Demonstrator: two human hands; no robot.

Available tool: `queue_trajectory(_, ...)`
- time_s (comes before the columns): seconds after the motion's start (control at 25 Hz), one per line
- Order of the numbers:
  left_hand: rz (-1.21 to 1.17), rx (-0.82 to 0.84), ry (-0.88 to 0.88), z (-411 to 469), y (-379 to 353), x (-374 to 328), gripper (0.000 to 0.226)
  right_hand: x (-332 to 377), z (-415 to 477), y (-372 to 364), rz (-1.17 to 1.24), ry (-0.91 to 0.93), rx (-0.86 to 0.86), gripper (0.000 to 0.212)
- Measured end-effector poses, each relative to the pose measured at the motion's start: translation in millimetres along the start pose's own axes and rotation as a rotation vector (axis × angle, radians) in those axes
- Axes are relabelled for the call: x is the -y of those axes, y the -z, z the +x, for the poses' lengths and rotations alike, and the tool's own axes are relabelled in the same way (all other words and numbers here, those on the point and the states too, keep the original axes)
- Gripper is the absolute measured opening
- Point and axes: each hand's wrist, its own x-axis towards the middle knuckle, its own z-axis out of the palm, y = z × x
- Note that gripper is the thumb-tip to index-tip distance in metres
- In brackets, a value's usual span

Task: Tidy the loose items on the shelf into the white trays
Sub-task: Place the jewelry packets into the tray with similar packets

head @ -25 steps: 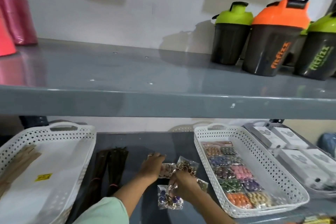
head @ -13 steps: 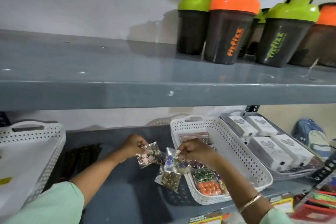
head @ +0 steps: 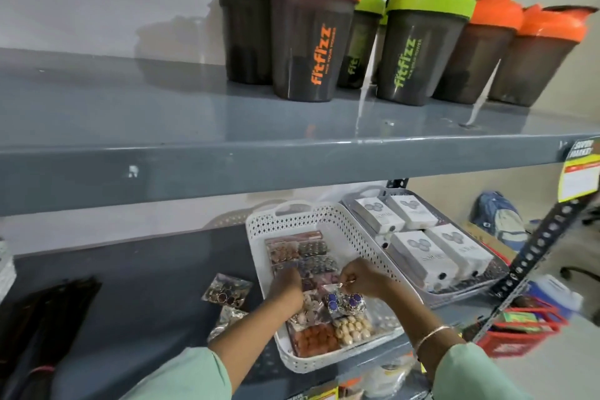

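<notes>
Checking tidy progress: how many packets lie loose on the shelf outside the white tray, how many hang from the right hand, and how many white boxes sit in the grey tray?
Loose packets: 2
Held packet, pinched in the right hand: 1
White boxes: 4
Total: 7

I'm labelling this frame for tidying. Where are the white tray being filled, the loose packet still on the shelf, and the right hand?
white tray [head: 352,234]: head view, bare perforated right wall.
loose packet [head: 227,291]: head view, packet's middle.
right hand [head: 363,278]: head view, back of hand.
</notes>
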Motion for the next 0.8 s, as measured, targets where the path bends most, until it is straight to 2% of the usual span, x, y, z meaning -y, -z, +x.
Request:
queue_trajectory(0.16, -0.01, -0.051, -0.007, -4, 0, 4, 0.054, 2, -5, -2, -0.015, 0.017, -0.037, 0.02)
queue_trajectory(0.28, -0.092, -0.114, -0.108, -12, 17, 11, 0.025, 21, -12, 9, 0.023, 0.078, -0.149, 0.025)
queue_trajectory(0.36, -0.178, -0.232, -0.149, -20, 49, 26, 0.012, 53, -16, 13, 0.118, 0.136, -0.247, 0.024)
queue_trajectory(0.44, -0.233, -0.343, -0.113, -22, 81, 55, 0.016, 98, -19, 9, 0.142, 0.164, -0.294, 0.02)
queue_trajectory(0.48, -0.234, -0.356, -0.046, -19, 93, 73, 0.022, 121, -20, 1, 0.125, 0.2, -0.265, 0.021)
queue_trajectory(0.56, -0.185, -0.284, 0.069, -12, 100, 106, 0.03, 159, -22, -26, 0.025, 0.247, -0.125, 0.024)
queue_trajectory(0.6, -0.085, -0.254, 0.063, -8, 98, 120, 0.028, 174, -23, -45, -0.032, 0.238, -0.071, 0.026)
queue_trajectory(0.72, 0.071, -0.157, -0.103, 3, 78, 138, 0.014, 187, -23, -85, -0.173, 0.178, -0.041, 0.03)
queue_trajectory(0.8, 0.05, -0.102, -0.169, 6, 69, 140, 0.022, 190, -26, -96, -0.243, 0.172, -0.023, 0.033)
